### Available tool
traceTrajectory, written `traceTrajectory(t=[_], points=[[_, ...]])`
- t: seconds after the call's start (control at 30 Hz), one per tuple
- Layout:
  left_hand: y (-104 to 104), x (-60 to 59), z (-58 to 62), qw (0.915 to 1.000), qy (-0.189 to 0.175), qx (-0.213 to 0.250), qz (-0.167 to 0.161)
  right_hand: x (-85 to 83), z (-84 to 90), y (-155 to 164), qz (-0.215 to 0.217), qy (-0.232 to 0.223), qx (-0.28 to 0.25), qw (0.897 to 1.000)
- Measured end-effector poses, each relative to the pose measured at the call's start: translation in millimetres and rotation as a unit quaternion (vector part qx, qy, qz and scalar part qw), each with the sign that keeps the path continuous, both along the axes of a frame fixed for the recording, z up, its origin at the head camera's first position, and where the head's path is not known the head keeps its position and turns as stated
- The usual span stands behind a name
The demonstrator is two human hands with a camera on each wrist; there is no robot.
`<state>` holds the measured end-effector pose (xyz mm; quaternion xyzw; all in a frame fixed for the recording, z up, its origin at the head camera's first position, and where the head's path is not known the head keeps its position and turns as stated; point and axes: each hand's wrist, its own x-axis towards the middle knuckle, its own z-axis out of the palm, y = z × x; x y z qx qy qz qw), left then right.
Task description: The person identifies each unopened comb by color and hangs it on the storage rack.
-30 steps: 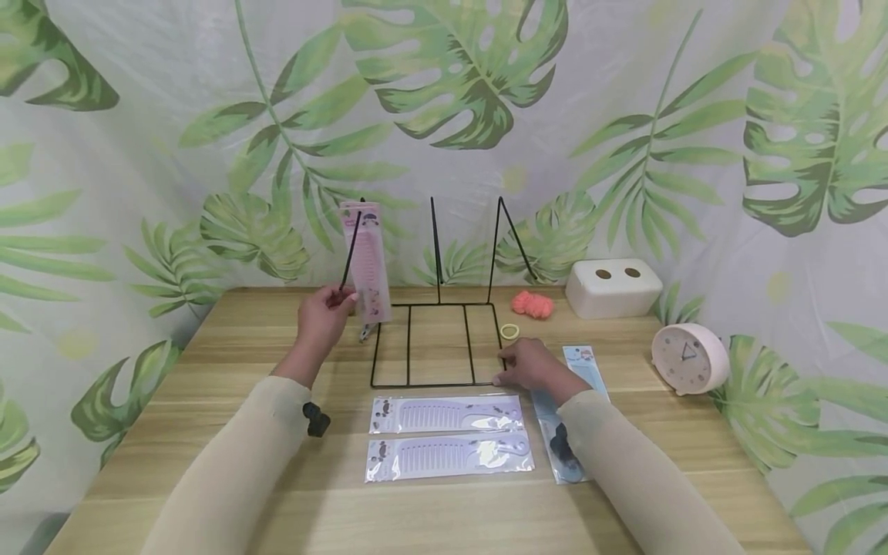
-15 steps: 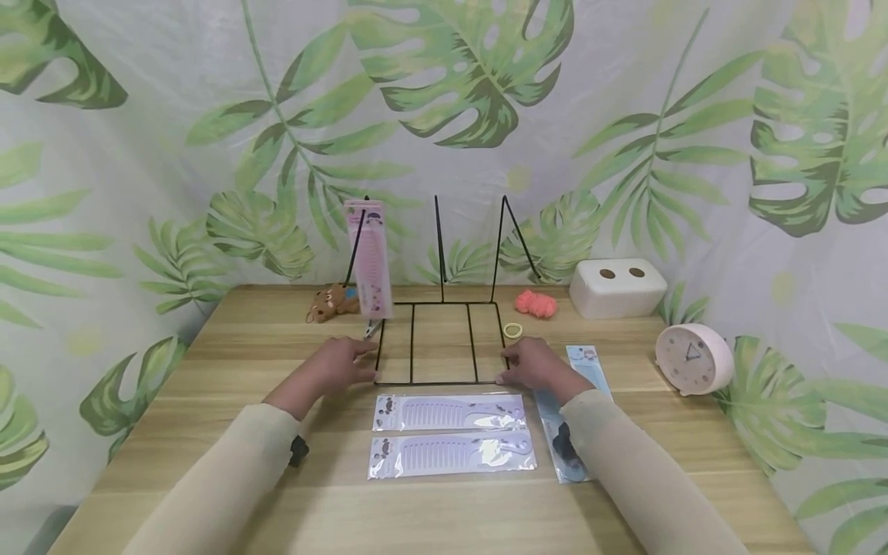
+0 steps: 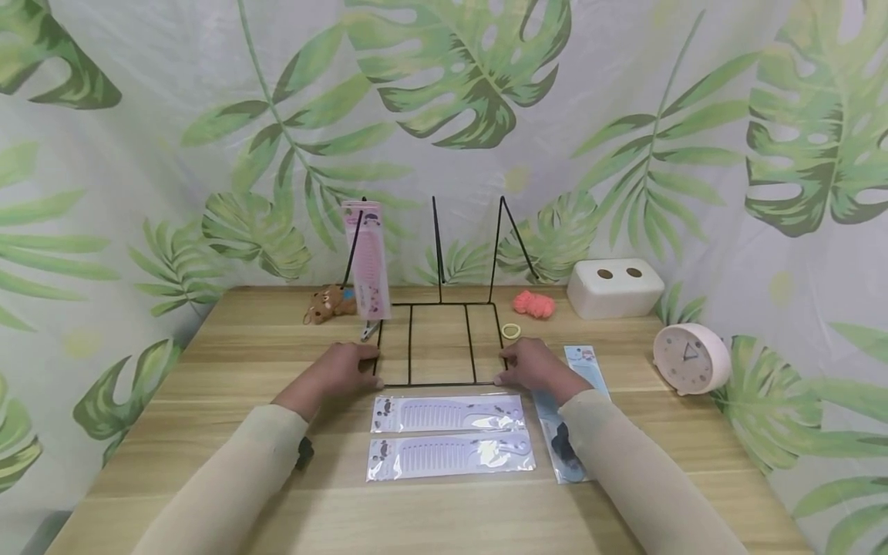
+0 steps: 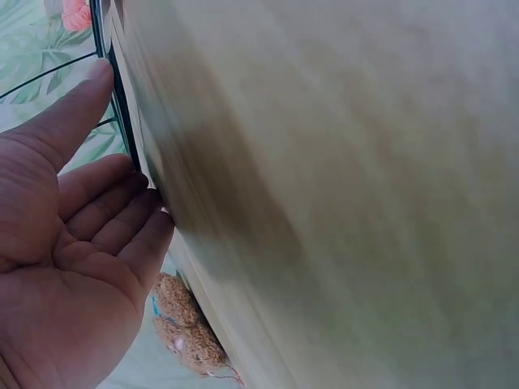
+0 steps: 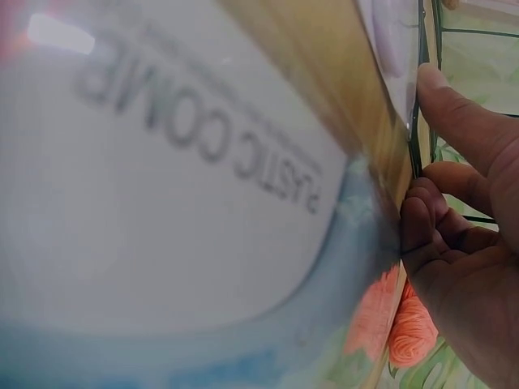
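A black wire rack stands on the wooden table, its base toward me and tall prongs behind. My left hand holds the base's near left corner, thumb at the front wire and fingers along the side wire. At the near right corner my right hand grips the wire between thumb and bent fingers. A pink packaged comb hangs upright at the rack's left prong. Two purple combs in clear sleeves lie in front of the rack. Under my right forearm is a blue packaged comb, partly hidden.
A brown teddy bear toy and a small metal clip lie left of the rack. To its right are coral yarn, a yellow ring, a white box with two holes and a pink clock.
My left hand has come down from beside the pink comb to the rack's near left corner, uncovering the bear toy. The right hand stays at its corner.
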<state>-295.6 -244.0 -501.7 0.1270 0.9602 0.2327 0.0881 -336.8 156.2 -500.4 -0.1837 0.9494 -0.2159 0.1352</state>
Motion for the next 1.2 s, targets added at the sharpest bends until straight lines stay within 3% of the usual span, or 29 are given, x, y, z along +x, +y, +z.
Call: traceTrajectory(t=[0.3,0.67,1.2], points=[[0.6,2.5,-4.1,0.9999,0.004,0.008,-0.01,0.3,-1.9,1.2,0.002,0.011,-0.006,1.0],[1.4,0.9,-4.3,0.9999,-0.006,-0.007,0.004,0.9,1.9,-0.8,-0.006,0.003,-0.005,1.0],[4.6,4.0,-1.4,0.9995,-0.013,-0.026,0.014,4.4,10.1,-6.8,0.026,0.024,0.018,0.999]])
